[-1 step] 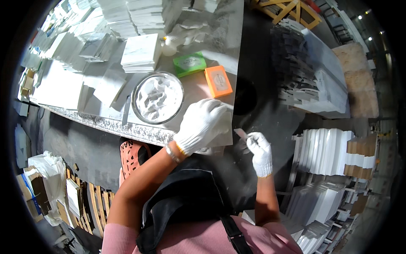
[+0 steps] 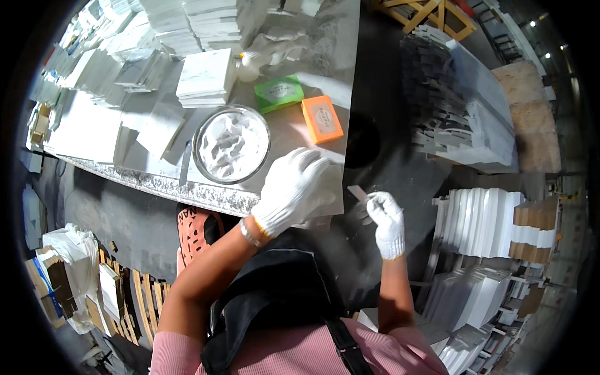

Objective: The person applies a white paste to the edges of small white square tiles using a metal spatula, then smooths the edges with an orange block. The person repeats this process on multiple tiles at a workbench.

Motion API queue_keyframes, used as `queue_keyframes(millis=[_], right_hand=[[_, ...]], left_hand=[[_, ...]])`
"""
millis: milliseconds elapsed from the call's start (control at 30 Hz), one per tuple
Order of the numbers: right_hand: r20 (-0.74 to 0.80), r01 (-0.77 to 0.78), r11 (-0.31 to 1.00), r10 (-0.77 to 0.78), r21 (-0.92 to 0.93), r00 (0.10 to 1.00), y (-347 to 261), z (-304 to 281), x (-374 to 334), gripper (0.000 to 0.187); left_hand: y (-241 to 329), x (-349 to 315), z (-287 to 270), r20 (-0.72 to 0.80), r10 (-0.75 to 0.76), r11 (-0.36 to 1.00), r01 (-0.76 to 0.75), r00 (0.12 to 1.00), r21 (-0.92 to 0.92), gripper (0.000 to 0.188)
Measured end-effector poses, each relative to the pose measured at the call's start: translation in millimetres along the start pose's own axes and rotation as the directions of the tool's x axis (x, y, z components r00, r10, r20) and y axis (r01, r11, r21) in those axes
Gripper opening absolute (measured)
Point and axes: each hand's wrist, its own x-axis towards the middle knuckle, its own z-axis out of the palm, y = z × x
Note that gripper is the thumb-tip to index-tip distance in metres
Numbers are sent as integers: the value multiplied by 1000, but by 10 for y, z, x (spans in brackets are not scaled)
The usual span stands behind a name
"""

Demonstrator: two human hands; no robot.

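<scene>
My left hand [image 2: 290, 190], in a white knit glove, is at the table's near right corner. Its fingers curl downward, and what they grip is hidden under the palm. Off the table's edge, my right hand [image 2: 387, 226], also gloved, pinches a small, flat, pinkish-grey piece [image 2: 357, 192]; its exact kind is too small to tell. Left of my left hand stands a round clear bowl [image 2: 267, 150] with crumpled white material [image 2: 231, 145] in it. Beyond that hand lie an orange box [image 2: 322, 119] and a green box [image 2: 279, 94].
A flat metal strip [image 2: 185, 164] lies left of the bowl. White tiles [image 2: 203, 78] are stacked behind it, with a white bottle [image 2: 249, 70] alongside. To the right stand a pile of slabs [image 2: 494, 140] and racked white panels [image 2: 478, 223]. Wooden pallet slats [image 2: 147, 300] are at lower left.
Both hands have shifted only slightly. My left hand is a touch further left, and the flat piece in my right hand has risen a little.
</scene>
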Motion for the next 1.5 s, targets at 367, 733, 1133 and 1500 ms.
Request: queue_keyframes(millis=[367,733,1133,1500], right_hand=[[292,282,893,-181,-352,939,-297,395,864,27],[403,437,741,-242,-510,882,-166,222,149,26],[395,535,645,-365,-545,843,-150,324,201,27],[323,520,641,-408,-565,854,-200,314,190,27]], left_hand=[[-159,-384,-4,70,-51,998,53,996,-19,96],[-173,-423,39,22,-55,998,55,998,-5,91],[-156,-417,11,30,-61,998,61,998,18,92],[-142,-419,-73,96,-18,999,15,995,38,99]])
